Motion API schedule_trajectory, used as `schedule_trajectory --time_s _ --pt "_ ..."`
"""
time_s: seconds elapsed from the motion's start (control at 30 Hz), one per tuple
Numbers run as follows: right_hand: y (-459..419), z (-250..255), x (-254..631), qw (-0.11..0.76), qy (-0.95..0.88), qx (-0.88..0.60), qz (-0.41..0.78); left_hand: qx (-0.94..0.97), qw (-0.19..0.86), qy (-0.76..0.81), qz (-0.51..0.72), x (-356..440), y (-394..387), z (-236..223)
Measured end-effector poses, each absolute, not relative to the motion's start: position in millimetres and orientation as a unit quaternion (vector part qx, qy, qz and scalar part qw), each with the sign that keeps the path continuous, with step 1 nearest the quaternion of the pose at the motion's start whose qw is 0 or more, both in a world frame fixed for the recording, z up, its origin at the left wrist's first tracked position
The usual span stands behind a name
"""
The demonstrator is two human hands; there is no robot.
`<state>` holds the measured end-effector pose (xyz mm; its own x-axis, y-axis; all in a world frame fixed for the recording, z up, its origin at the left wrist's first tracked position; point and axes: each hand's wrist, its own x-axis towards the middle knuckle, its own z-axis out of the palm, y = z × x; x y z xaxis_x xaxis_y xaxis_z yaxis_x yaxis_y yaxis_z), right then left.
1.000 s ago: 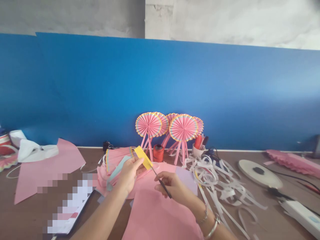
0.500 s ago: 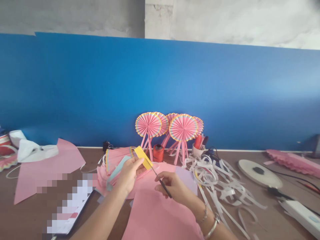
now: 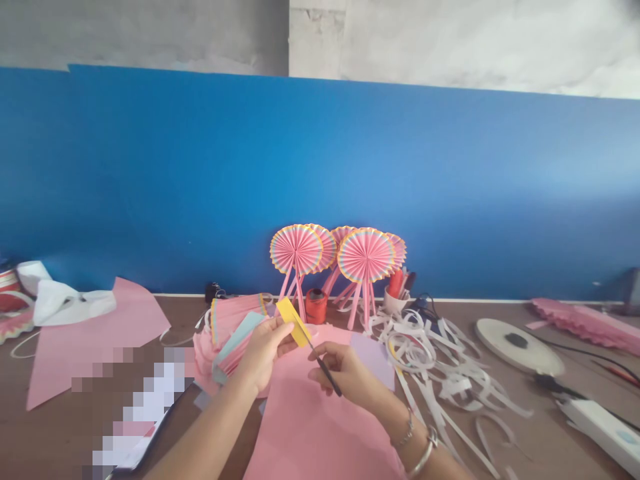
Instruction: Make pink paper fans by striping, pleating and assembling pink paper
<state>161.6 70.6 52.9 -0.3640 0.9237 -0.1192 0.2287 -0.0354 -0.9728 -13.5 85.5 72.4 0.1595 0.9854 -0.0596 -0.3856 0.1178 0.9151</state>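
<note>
My left hand (image 3: pixel 267 347) is closed, pinching a small yellow paper strip (image 3: pixel 294 321) between thumb and fingers. The strip is held in the air, tilted down to the right. Closed around the dark handle of slim scissors (image 3: pixel 327 373), my right hand (image 3: pixel 345 373) sits lower and to the right. Their narrow metal blades meet the strip's lower end; the handle loops are hidden by my fingers. Beneath both hands lies a pink paper sheet (image 3: pixel 320 427). Folded pink paper with a light blue strip (image 3: pixel 240 340) rests beside my left hand.
Several pink pleated paper fans (image 3: pixel 367 255) stand against the blue panel (image 3: pixel 200 167). A red spool (image 3: pixel 316 307) is among them. Tangled white strips (image 3: pixel 450 380) and a glue gun (image 3: pixel 600 427) lie right. On the left are a white mask (image 3: pixel 75 301) and a pixelated phone (image 3: pixel 135 433).
My left hand has shifted slightly right and down with the yellow strip, which now points more steeply downward. The scissors and my right hand have hardly moved.
</note>
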Motion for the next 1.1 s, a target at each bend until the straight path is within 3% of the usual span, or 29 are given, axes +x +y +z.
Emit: schedule_trajectory --time_s 1.1 --pt "72.3 48.7 161.8 0.321 -0.616 -0.473 0.542 0.402 0.638 0.374 0.54 -13.0 82.8 80.0"
